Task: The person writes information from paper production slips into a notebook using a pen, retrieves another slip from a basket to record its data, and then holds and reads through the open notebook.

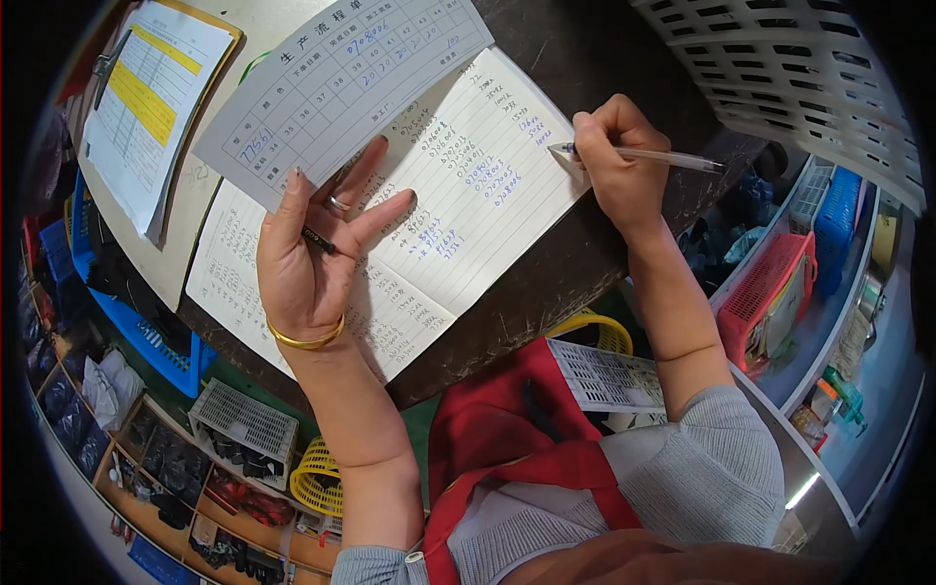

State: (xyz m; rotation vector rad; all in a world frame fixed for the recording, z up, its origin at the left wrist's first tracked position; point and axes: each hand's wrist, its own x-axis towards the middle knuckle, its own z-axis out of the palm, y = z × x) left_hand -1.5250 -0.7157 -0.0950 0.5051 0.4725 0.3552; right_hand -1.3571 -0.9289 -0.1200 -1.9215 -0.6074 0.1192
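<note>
My right hand (627,175) grips a clear-barrelled pen (682,159), its tip on the right page of an open notebook (468,268) near the outer edge. Columns of handwritten figures in black and blue fill parts of the pages. Over the notebook's far part, my left hand (307,268) pinches the lower edge of a printed paper form (327,93) with a table and blue handwriting. A dark pen (317,240) also lies across that hand, partly hidden by the fingers. A ring and a gold bangle are on the left hand and wrist.
The notebook rests on a dark, worn tabletop (546,283). At the far left lies a clipboard (232,39) with yellow-marked sheets. A white plastic basket (780,78) stands at the far right. Shelves with a red basket (770,297) are to the right, compartments with bagged items lower left.
</note>
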